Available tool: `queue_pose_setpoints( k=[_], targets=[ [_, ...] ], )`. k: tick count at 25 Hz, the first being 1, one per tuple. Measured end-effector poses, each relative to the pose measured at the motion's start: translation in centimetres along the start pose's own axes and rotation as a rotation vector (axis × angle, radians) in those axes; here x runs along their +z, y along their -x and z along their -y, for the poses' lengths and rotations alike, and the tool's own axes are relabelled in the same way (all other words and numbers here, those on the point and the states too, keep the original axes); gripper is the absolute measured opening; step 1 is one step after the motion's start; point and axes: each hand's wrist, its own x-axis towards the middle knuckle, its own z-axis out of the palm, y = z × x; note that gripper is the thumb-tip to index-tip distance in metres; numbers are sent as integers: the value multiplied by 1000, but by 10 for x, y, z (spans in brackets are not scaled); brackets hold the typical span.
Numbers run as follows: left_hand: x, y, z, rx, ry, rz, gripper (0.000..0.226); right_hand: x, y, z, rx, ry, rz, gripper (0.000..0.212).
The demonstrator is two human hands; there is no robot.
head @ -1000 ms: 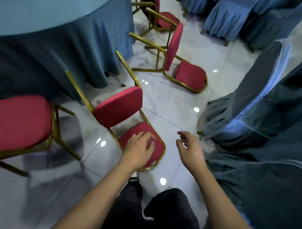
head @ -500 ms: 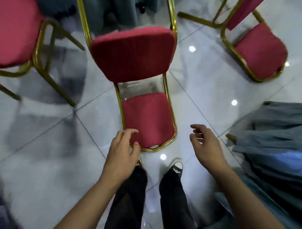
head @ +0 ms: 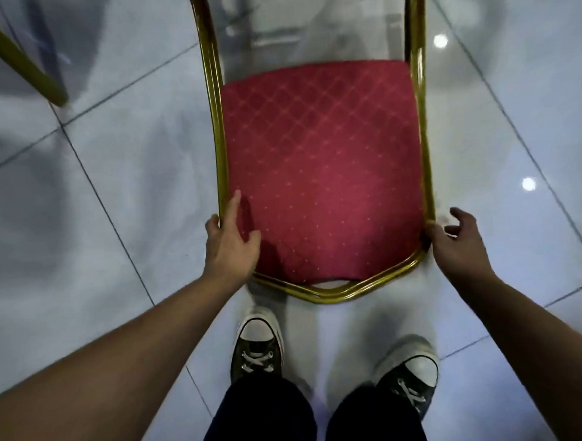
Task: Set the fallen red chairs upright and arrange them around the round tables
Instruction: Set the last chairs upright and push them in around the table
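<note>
Where both hands hovered short of the chair half a second ago, the left hand (head: 230, 245) now rests on the left corner of the red backrest pad (head: 321, 173), forefinger straight along the gold frame (head: 219, 130), thumb on the fabric, nothing yet gripped. Opposite, the right hand (head: 457, 239) has reached the frame's right corner with loose, half-curled fingers that touch the rail but have not closed. This fallen chair lies on its back on the tiled floor (head: 110, 200), just ahead of the sneakers (head: 257, 350). Judging by this, the lift is about to begin once both hands close.
</note>
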Motion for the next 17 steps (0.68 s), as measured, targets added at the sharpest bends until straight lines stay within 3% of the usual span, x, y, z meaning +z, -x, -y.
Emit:
queue_pose_setpoints(
  k=[4, 8, 12, 17],
  targets=[
    [12, -27, 25, -19, 119, 56, 86, 19, -18, -6, 89, -102, 117, 59],
    [-15, 1, 13, -30, 164, 104, 85, -1, 0, 10, 141, -131, 74, 67],
    [-80, 105, -37, -97, 100, 43, 85, -74, 87, 53, 119, -34, 5, 66],
    [-205, 262, -139, -151, 5, 59, 77, -226, 228, 168, 90, 73, -53, 65]
  ],
)
